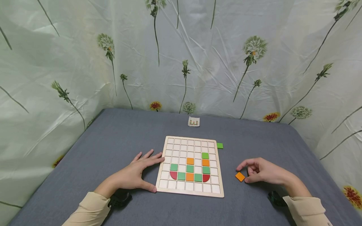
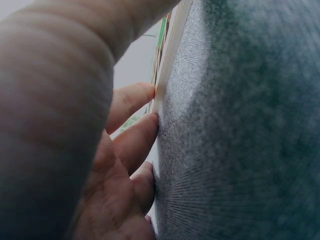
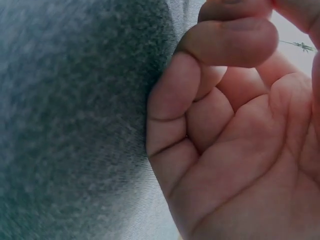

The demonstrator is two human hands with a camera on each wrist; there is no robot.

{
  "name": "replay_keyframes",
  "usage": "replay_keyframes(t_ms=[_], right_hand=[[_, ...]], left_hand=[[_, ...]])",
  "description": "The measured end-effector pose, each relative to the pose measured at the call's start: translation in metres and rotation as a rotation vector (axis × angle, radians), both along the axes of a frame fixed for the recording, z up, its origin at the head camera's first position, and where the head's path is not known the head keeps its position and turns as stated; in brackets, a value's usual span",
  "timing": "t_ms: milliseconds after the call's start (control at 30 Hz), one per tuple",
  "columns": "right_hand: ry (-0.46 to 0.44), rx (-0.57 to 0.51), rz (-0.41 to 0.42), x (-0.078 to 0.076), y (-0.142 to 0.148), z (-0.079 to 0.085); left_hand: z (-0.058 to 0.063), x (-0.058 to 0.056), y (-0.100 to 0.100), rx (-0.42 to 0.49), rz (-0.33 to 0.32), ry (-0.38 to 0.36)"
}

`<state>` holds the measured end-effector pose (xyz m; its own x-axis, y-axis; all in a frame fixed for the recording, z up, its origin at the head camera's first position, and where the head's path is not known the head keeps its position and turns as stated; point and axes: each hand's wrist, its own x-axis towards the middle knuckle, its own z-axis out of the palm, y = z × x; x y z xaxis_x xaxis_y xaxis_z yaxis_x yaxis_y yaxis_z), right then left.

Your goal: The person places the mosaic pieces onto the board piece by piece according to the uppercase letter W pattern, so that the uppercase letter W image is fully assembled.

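Observation:
A wooden grid board (image 1: 181,185) lies on the table, with green, orange and red tiles set in its lower and middle squares. My left hand (image 1: 135,172) is spread along the board's left side. Its fingertips touch the edge, and the thumb meets the near left corner. In the left wrist view, two fingertips (image 2: 145,125) press against the board's side. To the right of the board, my right hand (image 1: 266,171) pinches an orange square tile (image 1: 240,176) between thumb and index finger, low over the cloth. The right wrist view shows the other fingers (image 3: 175,95) curled toward the palm; the tile is hidden there.
A loose green tile (image 1: 220,145) lies against the board's upper right edge. Behind the board is a small card (image 1: 194,121) with a printed grid pattern. A grey cloth (image 1: 127,131) covers the table, and a flower-printed curtain (image 1: 209,62) hangs around its far sides.

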<state>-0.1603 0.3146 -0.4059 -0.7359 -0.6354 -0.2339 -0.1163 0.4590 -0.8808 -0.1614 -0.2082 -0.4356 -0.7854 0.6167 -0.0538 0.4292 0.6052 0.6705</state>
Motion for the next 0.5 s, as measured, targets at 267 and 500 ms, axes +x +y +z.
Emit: replay_keyframes(t_ms=[267, 500], right_hand=[[-0.025, -0.004, 0.008, -0.0006, -0.0013, -0.0027], [-0.02, 0.027, -0.026, -0.0006, -0.0034, -0.004]], left_hand=[[0.0003, 0.0003, -0.0003, -0.005, 0.002, -0.005], [-0.0004, -0.0005, -0.0001, -0.007, 0.002, -0.007]])
